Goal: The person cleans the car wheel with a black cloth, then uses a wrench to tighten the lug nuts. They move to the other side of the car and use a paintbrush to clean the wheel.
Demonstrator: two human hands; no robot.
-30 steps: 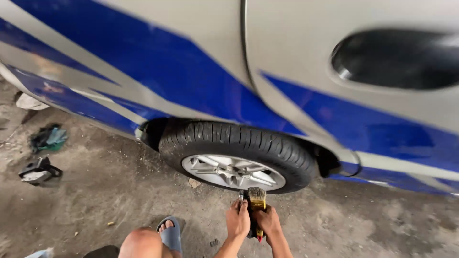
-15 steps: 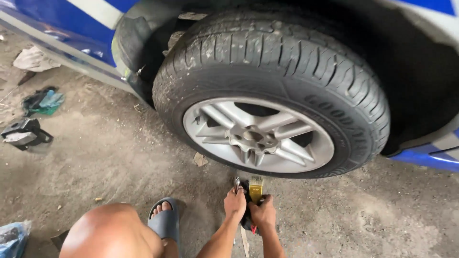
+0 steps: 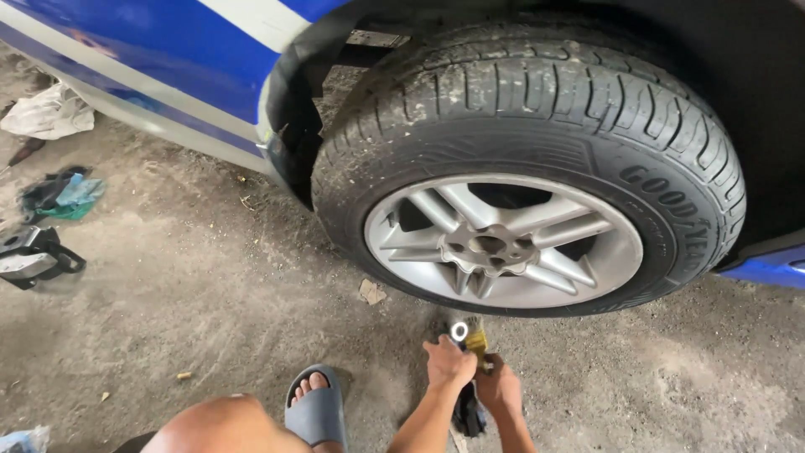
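- Closer than half a second ago, both hands are now sitting just under the wheel, which is filling more of the view.
- Fingers of the left hand [image 3: 447,362] are curling over a small tool [image 3: 470,335] with a yellowish body and a round silver end; the right hand [image 3: 499,387] is closing on its dark lower part [image 3: 467,413] (exact grip partly hidden).
- One tyre [image 3: 537,126] is carrying one silver five-spoke rim [image 3: 503,243].
- One grey sandal [image 3: 314,407] is resting beside the left forearm.
- Bare concrete [image 3: 193,302] is lying open leftward, up to one dark clamp-like object [image 3: 29,256] and two rags [image 3: 59,195] near the edge.
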